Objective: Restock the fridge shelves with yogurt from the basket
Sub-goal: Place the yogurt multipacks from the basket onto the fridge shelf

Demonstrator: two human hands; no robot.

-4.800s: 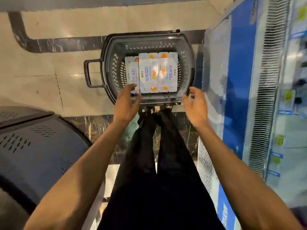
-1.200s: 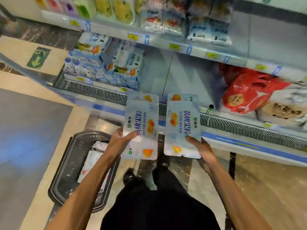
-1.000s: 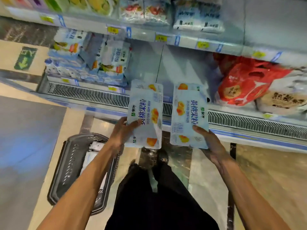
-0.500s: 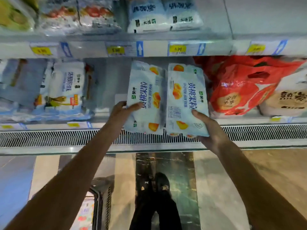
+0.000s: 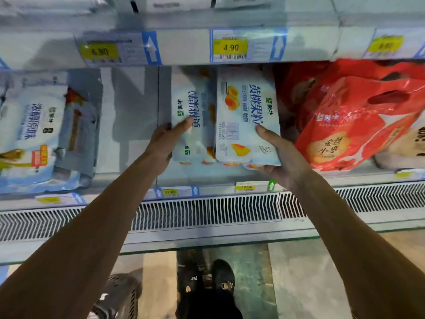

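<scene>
Price tag point(image 5: 230, 47) reads 4.90 above yogurt pack point(image 5: 247, 120).

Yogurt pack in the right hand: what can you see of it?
The right yogurt pack is a glossy white multipack with blue lettering, peach pictures, a barcode; cup ends show below. It is upright in the shelf, edge against the left yogurt pack, red bag alongside. The right hand grips its lower right corner, thumb on front.
</scene>
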